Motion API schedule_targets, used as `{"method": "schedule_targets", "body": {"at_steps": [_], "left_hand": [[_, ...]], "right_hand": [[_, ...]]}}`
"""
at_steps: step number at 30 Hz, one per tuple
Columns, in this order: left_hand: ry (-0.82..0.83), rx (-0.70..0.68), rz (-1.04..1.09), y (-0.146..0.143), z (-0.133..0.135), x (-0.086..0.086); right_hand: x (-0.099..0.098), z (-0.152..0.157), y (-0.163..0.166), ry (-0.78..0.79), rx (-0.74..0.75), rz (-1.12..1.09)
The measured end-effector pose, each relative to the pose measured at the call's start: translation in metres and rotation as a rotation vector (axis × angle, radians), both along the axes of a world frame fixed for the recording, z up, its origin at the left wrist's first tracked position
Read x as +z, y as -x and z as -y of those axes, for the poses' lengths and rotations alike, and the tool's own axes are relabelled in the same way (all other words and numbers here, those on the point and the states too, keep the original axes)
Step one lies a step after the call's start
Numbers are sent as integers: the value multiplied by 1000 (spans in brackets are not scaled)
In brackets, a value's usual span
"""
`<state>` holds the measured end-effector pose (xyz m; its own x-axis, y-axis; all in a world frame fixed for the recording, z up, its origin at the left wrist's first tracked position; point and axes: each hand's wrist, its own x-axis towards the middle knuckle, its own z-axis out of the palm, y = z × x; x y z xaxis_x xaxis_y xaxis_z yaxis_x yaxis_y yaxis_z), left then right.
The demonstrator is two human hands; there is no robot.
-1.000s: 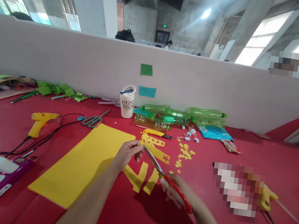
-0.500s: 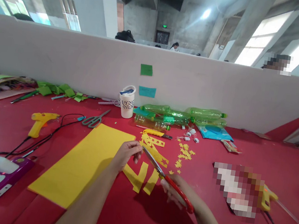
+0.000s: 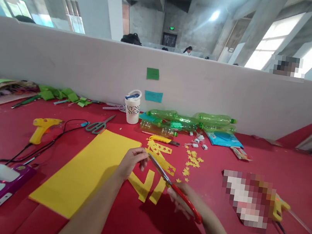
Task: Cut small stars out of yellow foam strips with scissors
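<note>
My right hand (image 3: 183, 199) is closed around the handles of red-handled scissors (image 3: 162, 169), whose blades look nearly together and point up and left. The blade tips meet the fingers of my left hand (image 3: 134, 160), which is closed in a pinch; what it holds is too small to make out. Below the blades lie cut yellow strips (image 3: 157, 190). Beyond them, yellow strips with star-shaped holes (image 3: 164, 148) are spread out. Small yellow stars (image 3: 193, 159) are scattered to their right. Partly under my left forearm is a large yellow sheet (image 3: 83, 172).
Behind the strips lie a yellow utility knife (image 3: 161, 139), green plastic bottles (image 3: 184, 123) and a white cup (image 3: 132, 109). Grey scissors (image 3: 98, 126), a yellow glue gun (image 3: 41, 129) and a purple power strip (image 3: 1, 187) with cables are on the left. Another glue gun (image 3: 279, 208) lies right.
My hands and the scissors hold almost the same position. In the far background, a person has shifted slightly to the right.
</note>
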<state>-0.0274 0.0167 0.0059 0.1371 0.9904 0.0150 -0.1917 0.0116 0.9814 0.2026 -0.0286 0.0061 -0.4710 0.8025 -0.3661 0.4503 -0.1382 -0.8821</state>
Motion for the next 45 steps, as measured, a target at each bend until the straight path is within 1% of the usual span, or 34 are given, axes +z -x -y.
{"method": "schedule_targets", "body": {"at_steps": [5, 12, 18, 24, 39, 45], "left_hand": [[-30, 20, -10, -2, 0, -3], [-33, 61, 20, -8, 0, -6], [-46, 37, 35, -8, 0, -8], [-57, 32, 1, -6, 0, -9], [-29, 36, 28, -8, -1, -11], [-19, 39, 53, -9, 0, -9]], "right_hand": [[-5, 0, 2, 8, -5, -18], [-5, 1, 6, -13, 13, -53], [-2, 4, 9, -3, -16, -82], [-3, 4, 10, 5, -3, -116], [3, 5, 16, 38, -44, -48], [4, 4, 15, 34, -25, -106]]}}
